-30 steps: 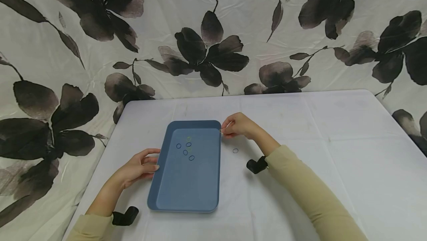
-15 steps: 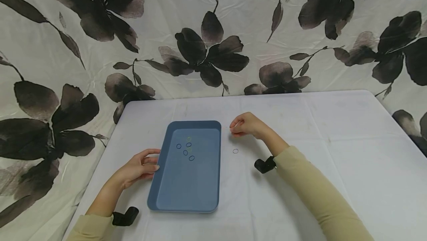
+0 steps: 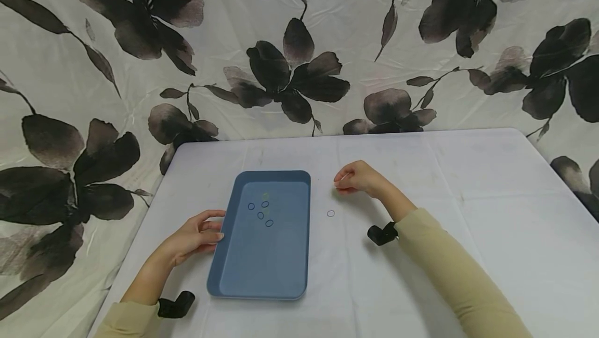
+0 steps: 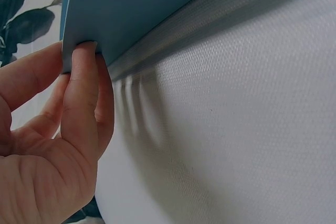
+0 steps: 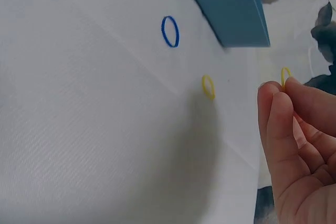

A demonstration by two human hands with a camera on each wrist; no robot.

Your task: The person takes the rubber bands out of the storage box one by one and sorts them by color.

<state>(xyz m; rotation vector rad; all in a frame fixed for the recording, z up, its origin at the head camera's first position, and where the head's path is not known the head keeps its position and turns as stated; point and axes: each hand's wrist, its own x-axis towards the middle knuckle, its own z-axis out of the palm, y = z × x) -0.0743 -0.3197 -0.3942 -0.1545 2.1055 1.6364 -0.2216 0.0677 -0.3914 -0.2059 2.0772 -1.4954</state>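
Note:
My left hand is at the left side of a blue rectangular tray. In the left wrist view its thumb presses the tray's outer wall, and the other fingertips lie along the rim. To the right of the tray my right hand pinches a small yellow rubber band between thumb and fingertips. Below it on the table lie another yellow rubber band and a blue rubber band. Inside the tray, toward its far half, several blue rubber bands lie near a faint yellow one.
A white cloth covers the table. Behind it hangs a pale curtain with dark flower print. Black wrist cameras sit under the left wrist and right wrist.
My right hand has moved away from the tray's right rim, toward the right, with the yellow rubber band still pinched. The left hand and the tray have stayed in place.

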